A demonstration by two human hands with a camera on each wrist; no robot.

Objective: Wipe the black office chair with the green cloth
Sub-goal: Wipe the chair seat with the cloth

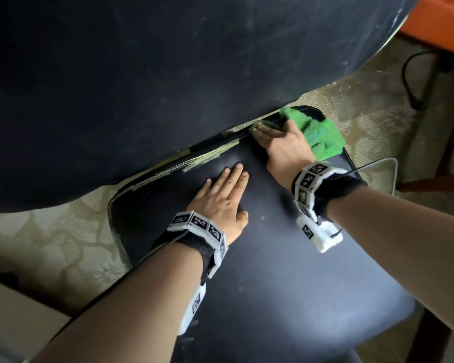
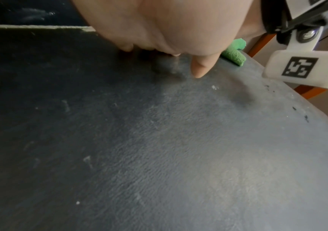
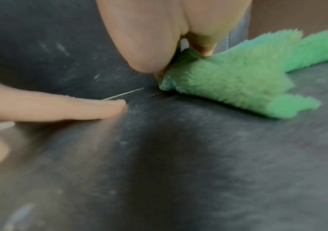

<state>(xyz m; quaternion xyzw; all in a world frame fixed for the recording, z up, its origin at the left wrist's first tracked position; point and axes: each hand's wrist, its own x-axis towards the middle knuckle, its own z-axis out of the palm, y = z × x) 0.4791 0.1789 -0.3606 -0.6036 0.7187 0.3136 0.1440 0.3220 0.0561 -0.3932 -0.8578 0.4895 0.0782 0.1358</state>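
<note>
The black office chair fills the head view, with its seat below and its scuffed backrest above. My left hand lies flat on the seat, fingers straight and pointing at the gap under the backrest. My right hand presses the green cloth into that gap at the seat's back right corner. In the right wrist view its fingers push down on the end of the cloth, and the rest trails off to the right. A corner of the cloth shows past my left hand.
Patterned beige carpet surrounds the chair. A wooden furniture leg and a thin wire loop stand close to the seat's right edge. A black cable lies on the carpet further back, below an orange surface.
</note>
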